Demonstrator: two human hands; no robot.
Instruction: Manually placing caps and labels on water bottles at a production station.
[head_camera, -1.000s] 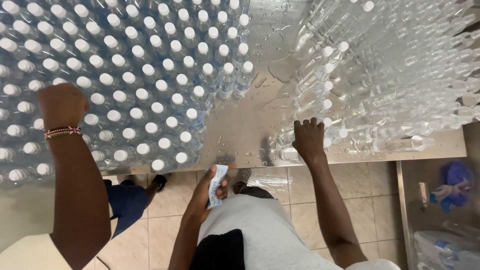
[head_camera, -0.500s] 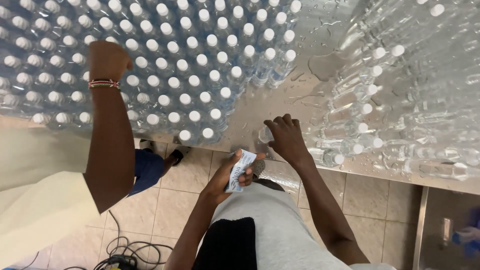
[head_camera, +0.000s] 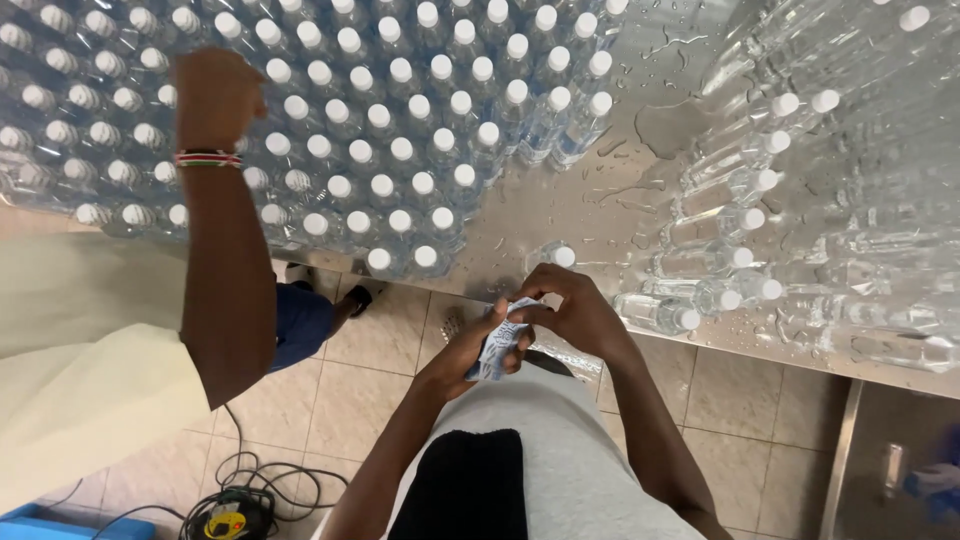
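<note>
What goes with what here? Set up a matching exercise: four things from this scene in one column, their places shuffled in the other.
1. upright bottles
2. bottles lying sideways
3. blue-and-white label
4. cables

A. on the tiled floor, lower left
B. pinched between the left hand and right hand
C. right side of the wet table, caps pointing left
D. left side of the table, caps up

Pairs: 1-D, 2-C, 3-B, 4-A

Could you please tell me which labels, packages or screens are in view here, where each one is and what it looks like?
Label strip: held between the left hand and right hand at the table edge; small, curled, blue and white.
Clear bottles on the table: white caps, no labels visible.
Signs or screens: none in view.
</note>
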